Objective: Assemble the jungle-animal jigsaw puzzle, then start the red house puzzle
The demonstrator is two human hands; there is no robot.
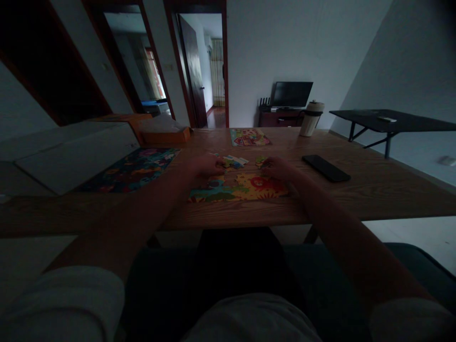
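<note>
A partly joined jigsaw puzzle (228, 194) lies near the table's front edge, showing a red lion on yellow at its right and green and blue shapes at its left. My left hand (208, 165) rests over its upper left, fingers curled round a puzzle piece (216, 154) that shows only as a small bit of colour. Right of those fingertips lie several loose pieces (237, 162), some pale side up. My right hand (278, 168) is above the lion, its fingertips closed on a yellow-green puzzle piece (261, 162). Dim light and blur hide the exact grips.
A dark blue patterned sheet (138, 167) lies left, beside a white box (76, 156) and an orange tray (166, 137). Behind the puzzle is a colourful picture sheet (249, 137). A black phone (326, 168) and a beige tumbler (312, 119) stand at right on the wooden table (384, 190).
</note>
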